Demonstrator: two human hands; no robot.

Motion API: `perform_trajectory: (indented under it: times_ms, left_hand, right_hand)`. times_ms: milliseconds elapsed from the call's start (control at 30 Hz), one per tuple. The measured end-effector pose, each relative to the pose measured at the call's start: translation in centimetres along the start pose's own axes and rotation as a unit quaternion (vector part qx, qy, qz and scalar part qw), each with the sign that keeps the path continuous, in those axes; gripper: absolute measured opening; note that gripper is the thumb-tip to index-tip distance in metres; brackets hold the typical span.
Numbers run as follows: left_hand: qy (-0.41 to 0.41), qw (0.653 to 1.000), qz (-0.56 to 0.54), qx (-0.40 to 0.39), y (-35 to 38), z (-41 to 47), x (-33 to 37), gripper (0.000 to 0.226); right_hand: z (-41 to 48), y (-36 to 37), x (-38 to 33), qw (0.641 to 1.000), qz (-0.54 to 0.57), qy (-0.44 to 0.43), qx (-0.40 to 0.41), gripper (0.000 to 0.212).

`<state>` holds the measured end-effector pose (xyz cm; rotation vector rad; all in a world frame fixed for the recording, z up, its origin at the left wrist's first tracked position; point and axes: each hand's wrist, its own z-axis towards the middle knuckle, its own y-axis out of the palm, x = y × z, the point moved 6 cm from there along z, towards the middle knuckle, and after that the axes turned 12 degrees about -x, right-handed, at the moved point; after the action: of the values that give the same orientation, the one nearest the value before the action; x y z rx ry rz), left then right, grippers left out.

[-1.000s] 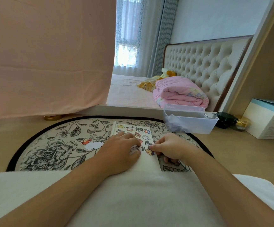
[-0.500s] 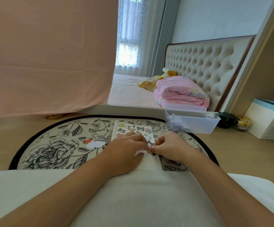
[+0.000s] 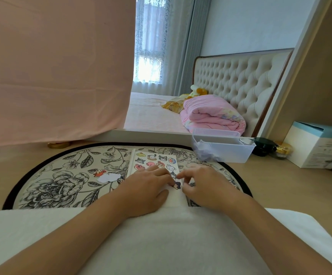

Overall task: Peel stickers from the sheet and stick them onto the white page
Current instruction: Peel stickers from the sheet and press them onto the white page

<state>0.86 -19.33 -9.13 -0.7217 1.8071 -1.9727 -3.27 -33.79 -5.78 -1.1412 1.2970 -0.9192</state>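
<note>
Round floral mat (image 3: pixel 61 185) bears a white sticker-covered page (image 3: pixel 174 198): left hand (image 3: pixel 147 188) presses it, fingers together; right hand (image 3: pixel 207 187) pinches its edge. Clear plastic bin (image 3: pixel 234 155) holds crumpled scraps (image 3: pixel 203 152).

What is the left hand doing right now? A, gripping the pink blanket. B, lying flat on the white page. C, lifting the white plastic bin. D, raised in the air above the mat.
B: the left hand lies palm down with straight fingers on the white page, holding it down on the floral mat.
</note>
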Motion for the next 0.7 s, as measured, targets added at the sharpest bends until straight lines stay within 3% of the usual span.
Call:
perform_trajectory:
  times_ms: [200,300,467,700]
  left_hand:
    - [-0.028,0.996,0.044,-0.073,0.3,-0.1,0.6,0.081]
    - [-0.026,0.994,0.063,-0.080,0.2,-0.2,1.0,0.084]
    - [-0.017,0.995,0.078,-0.053,0.1,0.0,1.0,0.079]
    - [0.047,0.997,0.019,0.066,-0.5,-0.7,0.9,0.037]
  right_hand:
    - [-1.1,1.7,-0.1,0.994,-0.100,-0.041,-0.013,0.045]
    - [-1.4,1.8,-0.2,0.992,-0.120,-0.048,0.007,0.042]
    - [-1.8,2.1,-0.5,0.990,-0.134,-0.047,0.017,0.036]
    - [-1.4,2.5,-0.1,0.993,-0.113,-0.040,0.014,0.039]
